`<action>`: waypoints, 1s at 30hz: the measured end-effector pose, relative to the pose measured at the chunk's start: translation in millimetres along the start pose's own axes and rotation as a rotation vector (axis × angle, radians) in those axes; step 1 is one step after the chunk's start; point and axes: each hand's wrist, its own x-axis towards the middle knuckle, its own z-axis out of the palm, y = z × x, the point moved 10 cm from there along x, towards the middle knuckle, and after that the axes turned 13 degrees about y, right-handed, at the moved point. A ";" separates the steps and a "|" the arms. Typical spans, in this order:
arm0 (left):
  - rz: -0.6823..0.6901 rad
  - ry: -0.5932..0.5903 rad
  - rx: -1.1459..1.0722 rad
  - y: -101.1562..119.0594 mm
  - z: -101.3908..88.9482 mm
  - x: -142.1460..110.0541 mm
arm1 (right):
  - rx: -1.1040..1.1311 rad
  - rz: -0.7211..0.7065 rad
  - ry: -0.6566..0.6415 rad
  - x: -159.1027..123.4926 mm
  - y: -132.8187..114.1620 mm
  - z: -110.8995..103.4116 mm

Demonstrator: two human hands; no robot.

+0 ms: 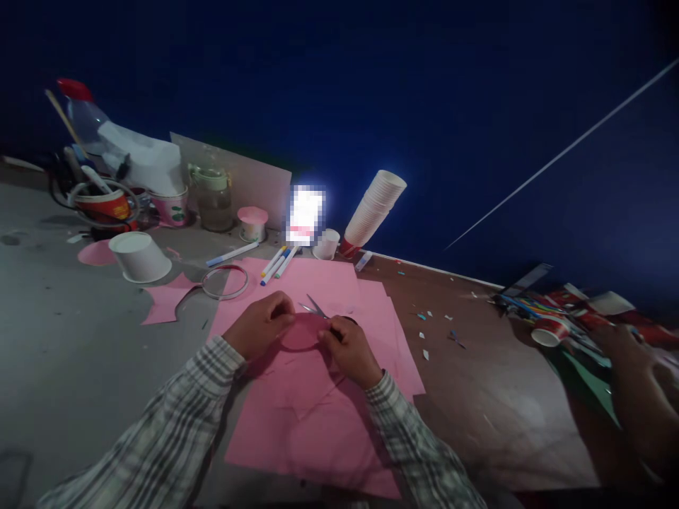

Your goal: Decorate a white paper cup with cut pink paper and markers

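Scissors (319, 308) sit in the right hand (353, 351), blades parted beyond a round pink paper (300, 339); the left hand (262, 326) pinches its left edge, while the right fingers meet its right side. The hands are apart, with the round piece between them above pink sheets (312, 431) on the counter (79, 353). Markers (276, 267) lie on the sheets' far part, near a leaning cup stack (374, 206)

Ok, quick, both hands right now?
Left hand: closed, pinching the pink disc.
Right hand: closed on the scissors, fingertips at the disc's edge.
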 end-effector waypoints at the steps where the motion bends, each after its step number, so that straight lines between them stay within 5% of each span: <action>1: -0.013 0.009 -0.051 0.0 0.2 -0.1 | 0.016 0.038 0.013 0.4 3.7 -0.6; 5: -0.104 -0.028 -0.182 -5.6 10.0 -2.8 | 0.155 0.234 0.060 0.4 24.6 -0.6; 10: -0.103 -0.058 -0.051 -11.5 22.0 -5.4 | 0.230 0.307 0.131 0.6 35.2 -3.6; 16: -0.116 -0.011 -0.080 -21.3 23.9 -3.9 | 0.443 0.371 -0.005 -0.8 25.9 0.6; 24: -0.197 -0.080 -0.191 -17.9 27.9 -8.2 | 0.287 0.238 0.125 8.2 18.2 -23.6; 30: -0.320 -0.067 -0.377 -22.1 31.7 -10.7 | 0.199 0.211 0.164 4.2 19.0 -19.9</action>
